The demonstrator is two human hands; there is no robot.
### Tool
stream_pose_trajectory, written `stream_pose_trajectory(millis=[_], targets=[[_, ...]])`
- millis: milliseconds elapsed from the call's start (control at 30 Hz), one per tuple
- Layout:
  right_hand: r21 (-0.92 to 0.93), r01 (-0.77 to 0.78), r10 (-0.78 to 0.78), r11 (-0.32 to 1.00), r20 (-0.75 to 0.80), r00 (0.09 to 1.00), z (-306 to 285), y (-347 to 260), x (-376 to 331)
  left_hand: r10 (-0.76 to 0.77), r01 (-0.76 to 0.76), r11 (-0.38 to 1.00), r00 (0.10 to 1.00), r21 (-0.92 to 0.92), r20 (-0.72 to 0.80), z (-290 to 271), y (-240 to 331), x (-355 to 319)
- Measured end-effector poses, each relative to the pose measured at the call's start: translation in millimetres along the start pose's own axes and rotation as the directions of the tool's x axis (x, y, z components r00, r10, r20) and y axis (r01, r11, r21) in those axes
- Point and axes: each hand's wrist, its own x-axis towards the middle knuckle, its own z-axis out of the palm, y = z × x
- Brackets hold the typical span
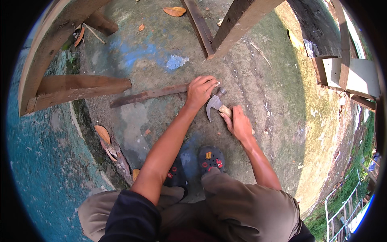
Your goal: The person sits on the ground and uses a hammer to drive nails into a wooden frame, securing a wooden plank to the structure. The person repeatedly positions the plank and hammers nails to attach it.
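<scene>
A thin, weathered wooden strip [151, 94] lies on the concrete, its right end covered by my left hand [199, 92]. The fingers of that hand are closed over the end, with the fingertips drawn together; whether they also pinch something small is too fine to tell. My right hand [239, 124] is wrapped around the wooden handle of a claw hammer [216, 103]. The hammer's metal head is close beside the left fingertips, with the curved claw pointing toward my feet.
Wooden frame legs stand at the left [80, 86] and at the top [238, 26]. A blue-green wall [48, 161] runs along the left. Dry leaves [174, 11] are scattered on the concrete. My clogs [211, 158] are just below the hammer. A white metal rack [342, 213] stands at lower right.
</scene>
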Motion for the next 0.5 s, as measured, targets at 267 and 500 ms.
stream_pose_trajectory(millis=[267, 500], targets=[[0.417, -0.101, 0.14, 0.903, -0.063, 0.988, -33.1, -30.2, -9.2, 0.018, -0.018, 1.0, 0.999, -0.014, -0.043, 3.5, -5.8, -2.9], [0.302, -0.185, 0.196, 0.935, -0.007, 0.981, -64.6, -75.9, 23.5, 0.038, -0.037, 0.999, 0.999, 0.01, -0.037, -1.2, -2.2, -1.2]])
